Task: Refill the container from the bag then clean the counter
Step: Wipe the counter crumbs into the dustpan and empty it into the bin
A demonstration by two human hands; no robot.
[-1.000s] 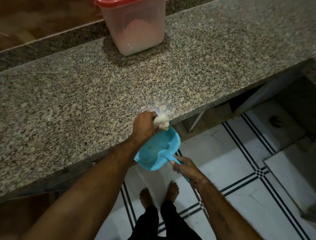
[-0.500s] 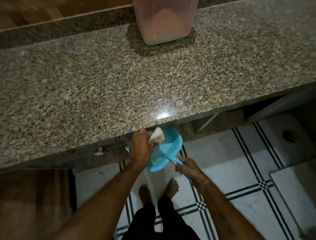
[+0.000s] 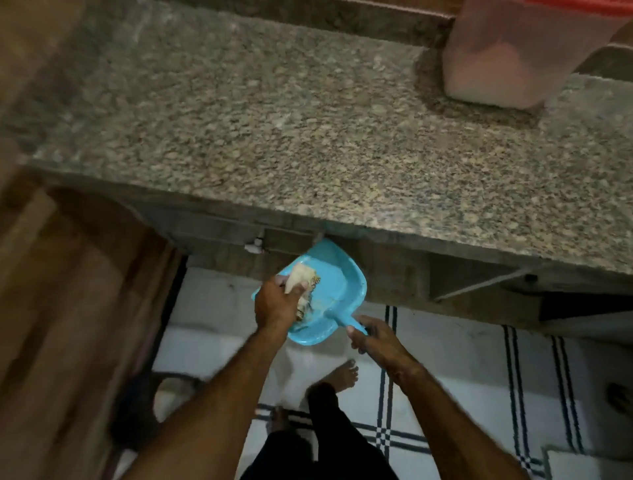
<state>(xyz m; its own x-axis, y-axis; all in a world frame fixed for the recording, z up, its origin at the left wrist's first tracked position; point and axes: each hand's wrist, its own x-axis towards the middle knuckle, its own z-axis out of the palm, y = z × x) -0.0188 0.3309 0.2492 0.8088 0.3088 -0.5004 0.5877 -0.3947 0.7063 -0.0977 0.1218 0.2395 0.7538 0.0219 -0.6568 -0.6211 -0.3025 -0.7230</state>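
Cloth [image 3: 297,277] is in the dustpan [image 3: 339,274] now. I've got the left hand [image 3: 274,305] curled round that pale wad, pressing it against the pan's inner face, with a few brownish specks showing just beside it. The right hand [image 3: 376,342] is closed round the pan's handle [image 3: 344,319], holding the blue pan tilted, its wide mouth pointing up towards the counter's underside. The pan is below the counter [image 3: 274,130] edge and just in front of it. I can't tell whether its far lip touches anything there.

The speckled granite counter runs across the upper half of my view. The picture is smeared, so I can't make out any crumbs on the stone. The container [image 3: 496,68] stands at the far right of the counter, close to the back edge and well apart from the hands. It's translucent, with pale pinkish powder filling the lower part, and a strip of red lid [image 3: 589,4] just shows at the top of the frame.

Below the slab I see a dim recess with a small white fitting [image 3: 254,245] to the left of the pan. Under the arms there's white floor [image 3: 445,359] with dark double stripes, one bare foot [image 3: 340,373] forward and black trousers [image 3: 308,448] beneath me. A wooden panel [image 3: 68,325] fills the left side. Low against it sits a dark, rounded shape I can't identify.
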